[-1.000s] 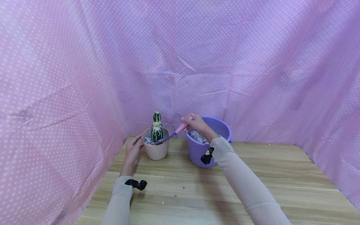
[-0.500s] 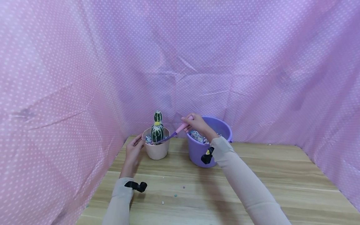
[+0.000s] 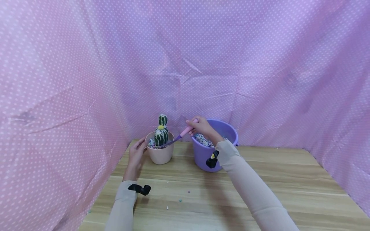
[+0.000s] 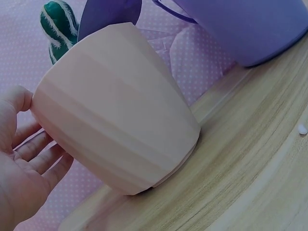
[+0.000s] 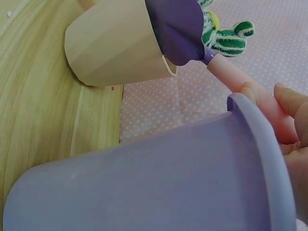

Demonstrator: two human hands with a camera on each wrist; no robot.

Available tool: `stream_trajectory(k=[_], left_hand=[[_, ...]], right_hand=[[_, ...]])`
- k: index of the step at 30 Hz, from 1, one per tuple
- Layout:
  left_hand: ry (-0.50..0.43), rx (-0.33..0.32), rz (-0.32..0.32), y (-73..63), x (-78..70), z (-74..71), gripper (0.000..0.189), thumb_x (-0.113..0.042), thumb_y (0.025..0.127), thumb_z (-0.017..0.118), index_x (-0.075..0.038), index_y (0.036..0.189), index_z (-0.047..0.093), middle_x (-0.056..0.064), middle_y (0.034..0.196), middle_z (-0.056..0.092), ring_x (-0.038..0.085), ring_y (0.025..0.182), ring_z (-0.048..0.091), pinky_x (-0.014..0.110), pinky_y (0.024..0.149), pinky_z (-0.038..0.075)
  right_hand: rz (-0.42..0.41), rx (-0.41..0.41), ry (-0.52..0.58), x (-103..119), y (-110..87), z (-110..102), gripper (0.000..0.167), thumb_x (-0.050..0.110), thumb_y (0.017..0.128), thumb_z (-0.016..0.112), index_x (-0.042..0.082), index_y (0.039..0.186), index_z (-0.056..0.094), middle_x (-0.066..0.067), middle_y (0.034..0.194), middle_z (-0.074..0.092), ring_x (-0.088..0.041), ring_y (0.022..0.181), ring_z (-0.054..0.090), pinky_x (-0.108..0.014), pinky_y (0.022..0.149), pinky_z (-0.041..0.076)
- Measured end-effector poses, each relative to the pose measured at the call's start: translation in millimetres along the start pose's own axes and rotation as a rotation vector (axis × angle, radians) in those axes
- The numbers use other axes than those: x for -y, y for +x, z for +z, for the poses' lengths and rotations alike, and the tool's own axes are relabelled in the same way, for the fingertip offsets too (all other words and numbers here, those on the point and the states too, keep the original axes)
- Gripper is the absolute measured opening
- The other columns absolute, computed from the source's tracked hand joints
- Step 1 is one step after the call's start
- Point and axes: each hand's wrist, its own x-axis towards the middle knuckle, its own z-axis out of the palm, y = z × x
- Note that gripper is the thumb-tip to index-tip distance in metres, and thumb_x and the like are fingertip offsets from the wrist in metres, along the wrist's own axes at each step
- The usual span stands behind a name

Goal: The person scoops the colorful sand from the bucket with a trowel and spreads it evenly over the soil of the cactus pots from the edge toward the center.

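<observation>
My right hand (image 3: 201,126) grips the pink handle of a small garden trowel (image 3: 187,131). Its purple blade (image 5: 180,29) reaches over the rim of a pale pink flowerpot (image 3: 160,156), on the side facing the bucket. In the pot a green and white striped toy cactus (image 3: 161,137) with a yellow flower stands among small coloured pebbles (image 3: 152,143), its top leaning slightly right. My left hand (image 3: 137,156) steadies the pot from the left. In the left wrist view the thumb touches near the rim and the extended fingers (image 4: 41,154) lie along the pot's side.
A purple bucket (image 3: 199,157) holding more pebbles (image 3: 203,140) stands right of the pot, under my right wrist. Several loose pebbles (image 3: 180,200) lie on the wooden table (image 3: 260,179). Pink dotted cloth (image 3: 185,64) hangs behind and at both sides.
The cactus has tilted a little, its top shifting right. Both hands and the trowel stay nearly in place, the blade still over the pot.
</observation>
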Motion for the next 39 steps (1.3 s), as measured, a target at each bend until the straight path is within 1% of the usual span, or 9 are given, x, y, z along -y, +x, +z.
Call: stream_trajectory(k=[4,12,20,25,28,31,33,35,39], left_hand=[[-0.001,0.009,-0.005,-1.6,-3.1,0.4,0.047,-0.017,0.103,0.058,-0.001,0.147,0.052,0.019,0.152,0.051,-0.009,0.101,0.060,0.016,0.095,0.054],[0.002,0.029,0.010,-1.6,-5.7,1.4,0.047,-0.019,0.105,0.056,-0.003,0.149,0.050,0.015,0.154,0.050,-0.001,0.112,0.058,0.014,0.095,0.054],[0.043,0.017,-0.011,-5.7,-3.6,-0.4,0.047,-0.023,0.106,0.055,-0.007,0.149,0.051,0.011,0.154,0.050,-0.002,0.111,0.058,0.022,0.101,0.053],[0.075,-0.050,0.002,-11.4,-6.8,0.9,0.045,-0.022,0.103,0.060,-0.004,0.144,0.057,0.011,0.145,0.059,-0.007,0.100,0.059,0.023,0.095,0.054],[0.072,-0.149,0.020,-15.1,-12.1,5.0,0.041,-0.018,0.100,0.064,-0.002,0.138,0.061,0.001,0.119,0.070,-0.004,0.089,0.058,0.016,0.081,0.054],[0.053,-0.276,0.060,-20.1,-19.3,10.0,0.038,-0.012,0.097,0.065,0.003,0.132,0.064,-0.013,0.097,0.067,-0.003,0.085,0.056,0.009,0.074,0.050],[0.018,-0.338,0.106,-24.2,-26.7,13.8,0.036,-0.008,0.096,0.064,0.005,0.130,0.065,-0.009,0.098,0.068,-0.002,0.088,0.057,0.007,0.076,0.049],[0.006,-0.366,0.164,-29.1,-37.3,18.8,0.036,-0.006,0.096,0.062,0.005,0.129,0.065,0.001,0.110,0.070,0.000,0.096,0.058,0.007,0.085,0.049],[-0.018,-0.354,0.285,-43.5,-68.3,36.4,0.035,-0.005,0.096,0.063,0.004,0.130,0.064,0.018,0.129,0.065,0.004,0.105,0.060,0.012,0.097,0.050]], right_hand=[[0.002,-0.003,-0.010,2.2,-1.3,-1.3,0.019,0.020,0.104,0.060,0.002,0.105,0.053,-0.009,0.077,0.075,-0.015,0.063,0.068,-0.029,0.065,0.062],[-0.005,-0.024,-0.051,9.1,-5.8,-1.4,0.020,0.021,0.103,0.061,0.002,0.107,0.055,-0.011,0.080,0.076,-0.018,0.066,0.069,-0.048,0.084,0.063],[-0.004,-0.003,-0.019,7.5,-11.2,-3.1,0.020,0.018,0.102,0.062,0.001,0.109,0.053,-0.010,0.077,0.075,-0.018,0.066,0.070,-0.040,0.076,0.064],[-0.004,0.002,-0.021,11.1,-20.2,-8.0,0.020,0.014,0.102,0.062,0.000,0.111,0.052,-0.009,0.076,0.071,-0.018,0.066,0.069,-0.044,0.080,0.065],[-0.024,0.000,-0.036,14.1,-26.1,-16.4,0.019,0.015,0.102,0.061,0.000,0.111,0.053,-0.011,0.079,0.072,-0.019,0.068,0.070,-0.050,0.086,0.063],[-0.059,0.002,-0.052,15.6,-34.1,-28.5,0.021,0.017,0.103,0.060,-0.001,0.113,0.053,-0.012,0.084,0.074,-0.020,0.072,0.071,-0.052,0.088,0.062],[-0.096,0.000,-0.064,17.6,-41.0,-38.4,0.025,0.018,0.103,0.060,-0.003,0.115,0.053,-0.013,0.087,0.076,-0.019,0.074,0.071,-0.046,0.084,0.064],[-0.131,-0.021,-0.059,20.5,-49.2,-49.9,0.027,0.019,0.103,0.060,-0.003,0.116,0.053,-0.013,0.089,0.076,-0.019,0.075,0.071,-0.041,0.081,0.065],[-0.192,-0.072,-0.033,29.7,-66.2,-75.5,0.027,0.022,0.103,0.061,-0.001,0.115,0.053,-0.012,0.091,0.079,-0.018,0.076,0.072,-0.033,0.077,0.065]])
